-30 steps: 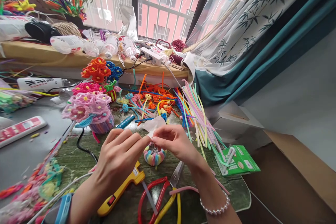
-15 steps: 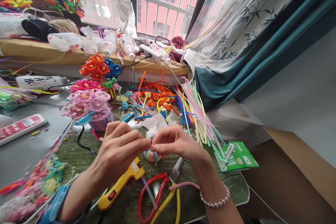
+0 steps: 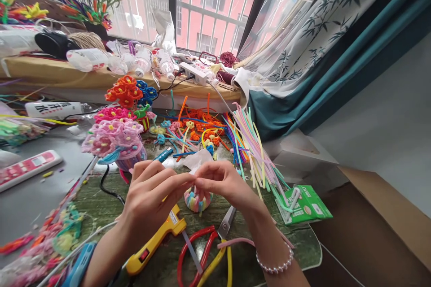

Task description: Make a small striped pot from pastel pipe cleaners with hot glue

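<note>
My left hand (image 3: 153, 193) and my right hand (image 3: 227, 186) meet at the fingertips above the table. Each is closed in a pinch, and whatever lies between the fingertips is hidden or too small to name. Just below them sits a small round pot of pastel-striped pipe cleaners (image 3: 198, 202), partly covered by my fingers. Behind the hands lies a crumpled white tissue (image 3: 198, 159). A yellow glue gun (image 3: 156, 240) with a clear glue stick rests under my left hand. Scissors (image 3: 224, 228) with red and yellow handles lie nearer to me, beside a pink pipe cleaner (image 3: 237, 242).
Loose pastel pipe cleaners (image 3: 257, 152) and a green packet (image 3: 308, 204) lie at the right. Pink pipe-cleaner flowers in a pot (image 3: 116, 139) stand at the left, near a black cable (image 3: 109, 188). Behind are orange pieces (image 3: 202, 119) and a power strip (image 3: 192, 73).
Both hands stay joined at the fingertips and have shifted only slightly. More of the striped pot shows beneath them. The view has moved a little.
</note>
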### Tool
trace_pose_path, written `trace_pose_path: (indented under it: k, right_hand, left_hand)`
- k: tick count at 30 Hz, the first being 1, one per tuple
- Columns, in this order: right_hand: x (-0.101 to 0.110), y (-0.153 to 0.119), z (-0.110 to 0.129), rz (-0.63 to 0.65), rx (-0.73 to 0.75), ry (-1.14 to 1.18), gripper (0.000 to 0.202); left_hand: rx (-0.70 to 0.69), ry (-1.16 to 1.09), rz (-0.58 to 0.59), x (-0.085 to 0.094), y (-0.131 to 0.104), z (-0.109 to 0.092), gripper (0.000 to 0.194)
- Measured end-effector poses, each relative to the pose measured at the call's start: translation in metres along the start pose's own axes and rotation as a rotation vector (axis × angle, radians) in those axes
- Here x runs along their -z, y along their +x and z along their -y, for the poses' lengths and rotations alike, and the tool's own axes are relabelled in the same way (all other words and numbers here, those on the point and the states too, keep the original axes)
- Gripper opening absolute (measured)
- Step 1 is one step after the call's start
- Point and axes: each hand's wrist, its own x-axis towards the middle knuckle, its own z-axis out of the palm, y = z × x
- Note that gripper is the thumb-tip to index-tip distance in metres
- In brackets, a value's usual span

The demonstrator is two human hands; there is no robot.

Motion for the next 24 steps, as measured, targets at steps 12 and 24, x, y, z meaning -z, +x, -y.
trace_pose_path:
  k: [12,24]
  right_hand:
    - [-0.012,0.004,-0.004,-0.201,0.087,0.013,0.024]
    - [-0.012,0.006,-0.009,-0.243,0.094,0.028,0.022]
  left_hand:
    - [0.030,0.055,-0.032,-0.004,0.000,-0.003,0.015]
    - [0.030,0.072,-0.033,-0.006,-0.002,-0.002,0.015]
